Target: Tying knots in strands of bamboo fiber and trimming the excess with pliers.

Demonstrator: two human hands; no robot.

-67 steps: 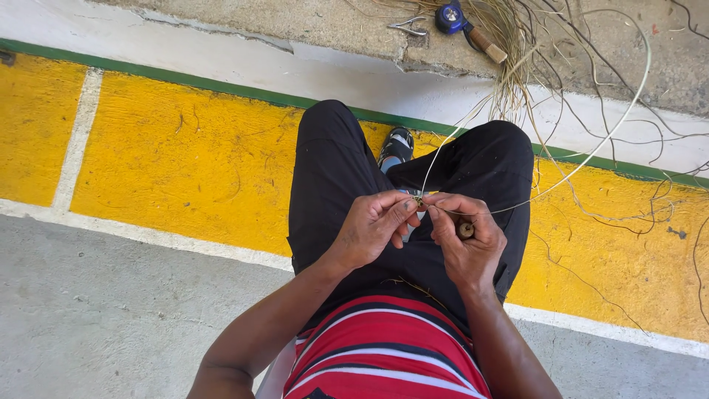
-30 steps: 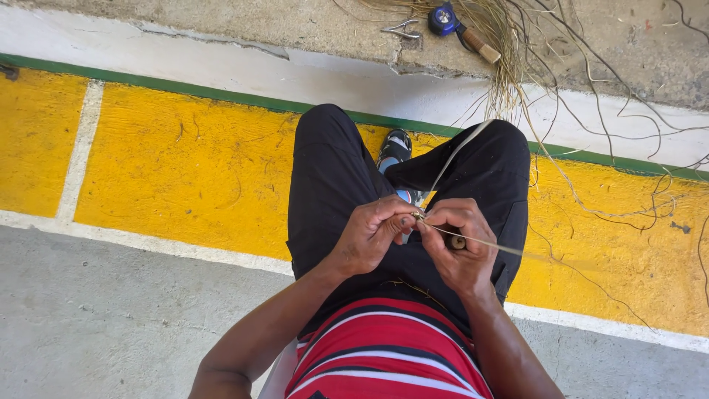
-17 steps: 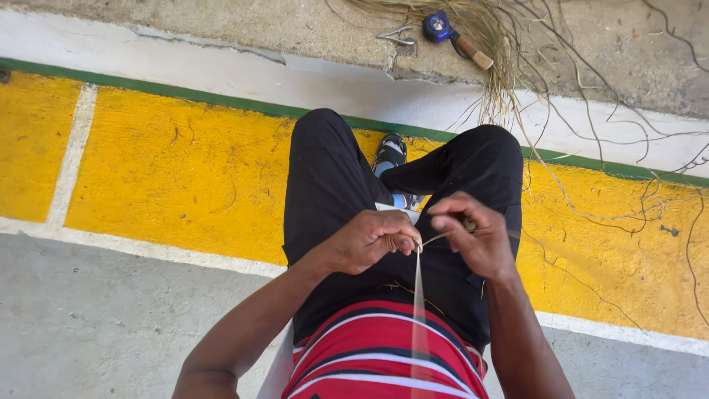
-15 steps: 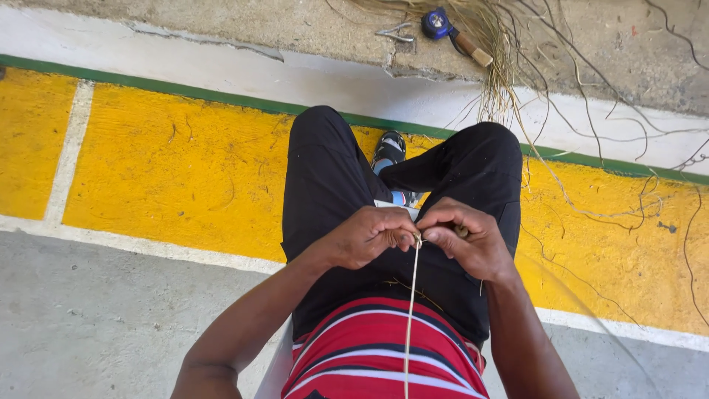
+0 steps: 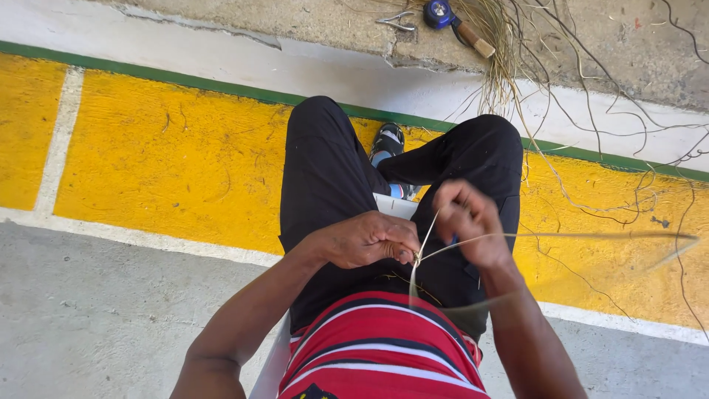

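Pavement (image 5: 111, 325) of bare grey concrete fills the lower part of the view, and beyond it runs a broad yellow painted band (image 5: 170, 162) edged with a thin green stripe and a white one. The person sits over it in black trousers (image 5: 325, 170) and a red striped shirt (image 5: 377, 347); the seat is almost wholly hidden beneath the body, only a pale corner showing between the thighs. One shoe (image 5: 388, 140) peeps out between the knees, the other foot is out of sight.

A heap of dry straw-coloured fibres (image 5: 502, 44) lies on the rough ledge at the top, its loose strands trailing down across the yellow band and off the right edge. Beside it rest a blue tape measure (image 5: 441, 12) and a small pair of metal snips (image 5: 395, 21), both partly cut off by the top edge.

The left hand (image 5: 369, 240) is closed, pinching the knot of the thin fibre strands (image 5: 425, 247) over the lap. The right hand (image 5: 469, 222) is blurred; its fingers curl round the same strands, one of which streams out to the right, smeared and hard to follow. What the strands are bound to cannot be made out.
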